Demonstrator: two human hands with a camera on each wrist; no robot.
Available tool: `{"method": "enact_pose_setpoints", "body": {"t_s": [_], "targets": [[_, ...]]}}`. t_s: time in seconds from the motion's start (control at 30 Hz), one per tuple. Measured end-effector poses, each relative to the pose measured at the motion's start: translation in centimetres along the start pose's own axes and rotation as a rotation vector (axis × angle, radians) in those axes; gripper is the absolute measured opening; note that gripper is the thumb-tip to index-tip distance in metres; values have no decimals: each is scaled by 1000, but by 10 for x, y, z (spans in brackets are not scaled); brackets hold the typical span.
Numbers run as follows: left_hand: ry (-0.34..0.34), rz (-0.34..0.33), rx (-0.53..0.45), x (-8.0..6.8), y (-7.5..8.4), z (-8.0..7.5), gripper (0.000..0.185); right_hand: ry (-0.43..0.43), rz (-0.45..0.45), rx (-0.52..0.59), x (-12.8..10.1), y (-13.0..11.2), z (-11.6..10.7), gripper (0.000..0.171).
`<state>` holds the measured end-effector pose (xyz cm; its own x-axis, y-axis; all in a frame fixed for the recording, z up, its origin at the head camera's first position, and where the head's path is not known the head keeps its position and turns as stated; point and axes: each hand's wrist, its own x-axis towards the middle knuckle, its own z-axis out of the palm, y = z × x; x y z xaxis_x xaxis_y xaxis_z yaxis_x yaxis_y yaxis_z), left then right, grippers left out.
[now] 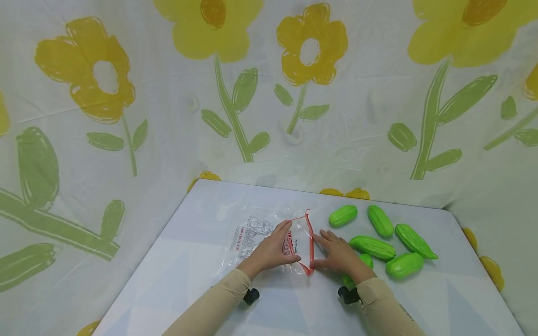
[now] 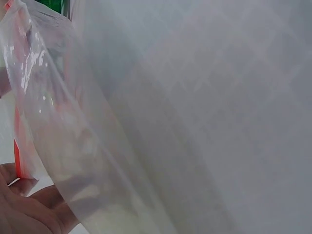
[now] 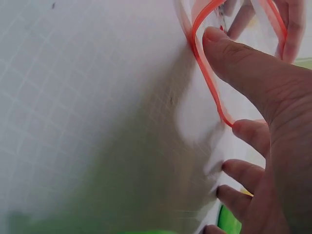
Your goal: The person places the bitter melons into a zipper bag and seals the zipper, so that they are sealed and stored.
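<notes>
A clear zip bag [image 1: 252,240] with printed drawings and a red-edged mouth lies on the table, its mouth facing right and parted. My left hand [image 1: 271,247] reaches over the bag from the left and holds the upper lip of the mouth, thumb and fingers on the red strip. My right hand [image 1: 338,254] is at the lower lip. Its thumb and index finger are spread along the red edge [image 3: 209,83] and touch it. Several green, ridged gourd-like vegetables [image 1: 372,247] lie to the right; some are partly hidden by the right hand.
The white table [image 1: 180,270] meets a flower-printed curtain [image 1: 269,154] at its back and sides. A black wrist device [image 1: 251,296] shows below the left sleeve and another black device [image 1: 348,295] below the right one.
</notes>
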<state>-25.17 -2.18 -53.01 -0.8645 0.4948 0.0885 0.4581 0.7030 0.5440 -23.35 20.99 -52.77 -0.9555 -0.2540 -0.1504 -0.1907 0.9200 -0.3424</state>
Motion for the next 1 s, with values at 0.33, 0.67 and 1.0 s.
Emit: {"method": "enact_pose_setpoints", "body": {"t_s": [0.33,0.67,1.0], "targets": [[2,-4,0,-1,2,-2,106,44,17,45,-2,6,-2,88],[-4,0,4,0,1,-1,106,129,-33,60,-8,10,-10,78],[-16,-5,1,-1,1,-1,107,190,20,137,-19,17,-21,64]]}}
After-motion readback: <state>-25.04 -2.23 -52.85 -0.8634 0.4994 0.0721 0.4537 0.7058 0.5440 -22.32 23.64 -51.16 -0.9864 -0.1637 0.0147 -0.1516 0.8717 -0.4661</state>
